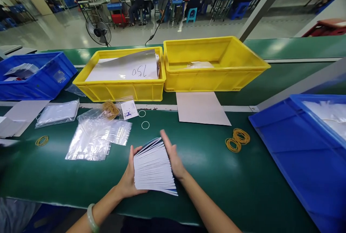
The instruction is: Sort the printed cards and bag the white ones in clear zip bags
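A thick stack of folded leaflets (154, 166), white at the edges with some blue at the top and bottom, is held low above the green work table. My left hand (129, 179) grips its left side, with the thumb along the edge and fingers reaching beneath. Against the right side lies my right hand (174, 157), its visible fingers stretched out straight along the edges. The leaflets fan apart slightly towards the top. Beyond the stack are two white rings (145, 125). Clear zip bags (92, 139) lie to the left, beside a bundle of tan rubber bands (110, 110).
Two yellow bins (121, 91) (213, 80) stand along the back, the left one holding papers. Blue bins flank the table at left (35, 81) and right (292, 153). A white sheet (202, 108) and rubber bands (238, 140) lie at right. People work far behind.
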Demonstrator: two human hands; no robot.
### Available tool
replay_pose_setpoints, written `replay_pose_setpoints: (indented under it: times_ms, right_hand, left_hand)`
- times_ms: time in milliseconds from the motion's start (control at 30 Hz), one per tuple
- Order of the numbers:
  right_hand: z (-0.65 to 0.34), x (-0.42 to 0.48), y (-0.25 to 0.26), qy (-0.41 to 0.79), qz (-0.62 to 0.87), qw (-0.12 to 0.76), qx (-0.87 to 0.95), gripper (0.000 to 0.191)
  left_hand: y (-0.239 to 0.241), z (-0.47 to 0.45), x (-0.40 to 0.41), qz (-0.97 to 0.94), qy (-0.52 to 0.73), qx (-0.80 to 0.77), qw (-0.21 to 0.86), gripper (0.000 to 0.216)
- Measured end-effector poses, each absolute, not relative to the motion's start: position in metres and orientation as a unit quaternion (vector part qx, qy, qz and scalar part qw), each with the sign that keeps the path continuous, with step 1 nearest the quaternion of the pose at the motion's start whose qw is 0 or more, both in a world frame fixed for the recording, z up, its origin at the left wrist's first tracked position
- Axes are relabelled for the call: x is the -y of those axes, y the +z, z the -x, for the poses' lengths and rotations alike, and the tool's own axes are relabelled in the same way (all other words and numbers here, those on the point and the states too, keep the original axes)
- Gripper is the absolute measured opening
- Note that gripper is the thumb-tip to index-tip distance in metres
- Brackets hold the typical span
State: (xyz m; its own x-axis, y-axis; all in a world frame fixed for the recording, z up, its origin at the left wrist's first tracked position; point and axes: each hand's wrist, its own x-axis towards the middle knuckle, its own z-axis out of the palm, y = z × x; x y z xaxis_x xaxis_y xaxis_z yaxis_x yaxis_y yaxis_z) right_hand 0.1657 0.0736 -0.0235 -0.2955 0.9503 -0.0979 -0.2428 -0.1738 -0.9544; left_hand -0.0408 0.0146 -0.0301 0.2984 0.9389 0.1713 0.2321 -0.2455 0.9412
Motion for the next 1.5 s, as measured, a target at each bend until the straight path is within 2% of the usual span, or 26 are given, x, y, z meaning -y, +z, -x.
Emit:
replay_pose_setpoints:
  times_ms: [100,267,433,533,667,800,933,1100,1233,1367,1500]
  right_hand:
    - [-0.173,-0.067,-0.023,0.684,0.375,0.432,0.452,0.085]
    - [-0.199,-0.041,-0.024,0.643,0.429,0.481,0.415,0.081]
    - [-0.196,-0.026,-0.025,0.648,0.412,0.474,0.431,0.077]
    - [-0.185,-0.039,-0.024,0.69,0.366,0.431,0.451,0.078]
    - [-0.18,-0.063,-0.022,0.676,0.382,0.445,0.445,0.08]
    - [-0.175,-0.08,-0.019,0.7,0.341,0.424,0.462,0.082]
    - [-0.168,-0.102,-0.017,0.68,0.354,0.457,0.452,0.084]
    - [-0.168,-0.113,-0.015,0.703,0.328,0.421,0.471,0.08]
    - [-0.174,-0.096,-0.016,0.683,0.347,0.453,0.456,0.081]
    - [-0.178,-0.074,-0.016,0.707,0.334,0.435,0.447,0.084]
    - [-0.179,-0.07,-0.015,0.669,0.378,0.48,0.423,0.081]
  left_hand:
    - [-0.029,0.041,-0.015,-0.669,0.403,-0.45,0.433,0.127]
    - [-0.023,0.032,-0.012,-0.639,0.402,-0.503,0.42,0.124]
    - [-0.022,0.022,-0.009,-0.611,0.415,-0.524,0.424,0.125]
    - [-0.024,0.023,-0.012,-0.584,0.419,-0.534,0.445,0.127]
    - [-0.024,0.027,-0.017,-0.558,0.395,-0.539,0.491,0.127]
    - [-0.022,0.028,-0.015,-0.568,0.405,-0.542,0.469,0.117]
    - [-0.022,0.027,-0.011,-0.591,0.4,-0.527,0.462,0.107]
    - [-0.024,0.022,-0.008,-0.57,0.428,-0.556,0.427,0.113]
    - [-0.027,0.02,-0.008,-0.56,0.44,-0.556,0.429,0.119]
    - [-0.031,0.022,-0.008,-0.557,0.462,-0.533,0.439,0.127]
    - [-0.034,0.022,-0.005,-0.536,0.487,-0.509,0.464,0.131]
